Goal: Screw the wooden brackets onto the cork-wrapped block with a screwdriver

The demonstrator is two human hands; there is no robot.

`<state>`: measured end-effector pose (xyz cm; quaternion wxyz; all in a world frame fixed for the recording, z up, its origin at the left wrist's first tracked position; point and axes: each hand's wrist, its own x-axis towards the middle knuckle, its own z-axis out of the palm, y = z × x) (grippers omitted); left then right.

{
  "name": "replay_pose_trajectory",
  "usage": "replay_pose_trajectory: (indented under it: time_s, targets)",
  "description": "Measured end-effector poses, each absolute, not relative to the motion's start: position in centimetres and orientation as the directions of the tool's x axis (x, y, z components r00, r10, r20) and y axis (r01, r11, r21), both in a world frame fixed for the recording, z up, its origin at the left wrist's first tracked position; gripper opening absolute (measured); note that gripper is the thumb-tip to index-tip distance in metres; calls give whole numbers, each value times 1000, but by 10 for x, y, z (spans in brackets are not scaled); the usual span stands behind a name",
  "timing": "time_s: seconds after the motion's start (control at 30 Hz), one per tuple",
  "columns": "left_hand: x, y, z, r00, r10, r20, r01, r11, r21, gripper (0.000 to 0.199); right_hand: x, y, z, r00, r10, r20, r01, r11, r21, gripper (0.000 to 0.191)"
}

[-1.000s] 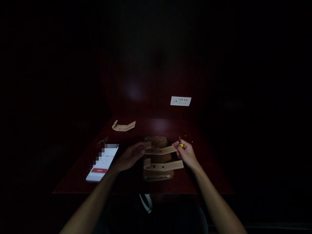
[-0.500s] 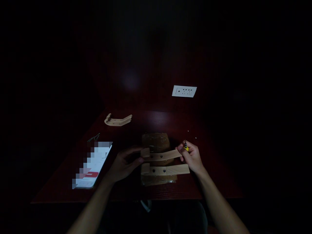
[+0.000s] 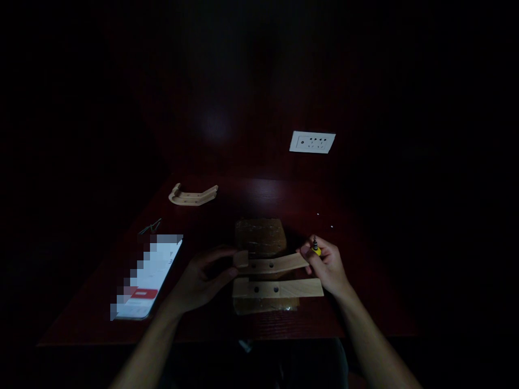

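Two pale wooden pieces with dark holes lie side by side across a brown, tape-wrapped block [image 3: 260,236]. My left hand [image 3: 205,278] pinches the left end of the farther wooden piece [image 3: 286,263] between thumb and fingers. At that piece's right end, my right hand [image 3: 326,265] touches it with the fingertips while holding a small yellow tool [image 3: 316,250] with a dark ribbed tip pointing up. The nearer wooden piece [image 3: 292,288] rests closer to the table's front edge, and neither hand holds it.
A lit phone [image 3: 152,278] lies at the left, with thin wire-like items [image 3: 151,226] behind it. Farther back are curved wooden parts [image 3: 194,198]. Two tiny white bits lie at the right. A white socket panel [image 3: 312,142] is on the back wall.
The view has shifted slightly. The left ends of both wooden pieces look tilted a little differently, while both hands keep nearly the same places on the farther piece.
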<state>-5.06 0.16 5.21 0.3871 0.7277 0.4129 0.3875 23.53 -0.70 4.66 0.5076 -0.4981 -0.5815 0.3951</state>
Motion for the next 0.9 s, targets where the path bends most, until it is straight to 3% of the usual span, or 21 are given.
replay_pose_trajectory:
  time_s: [0.63, 0.9]
  targets:
    - [-53, 1, 52, 351, 903, 248, 363, -375, 853, 33, 233, -7, 53, 70, 976, 206, 230, 185, -955, 31]
    - [-50, 4, 49, 255, 931, 261, 365, -343, 865, 35, 232, -5, 57, 117, 979, 169, 122, 155, -980, 32]
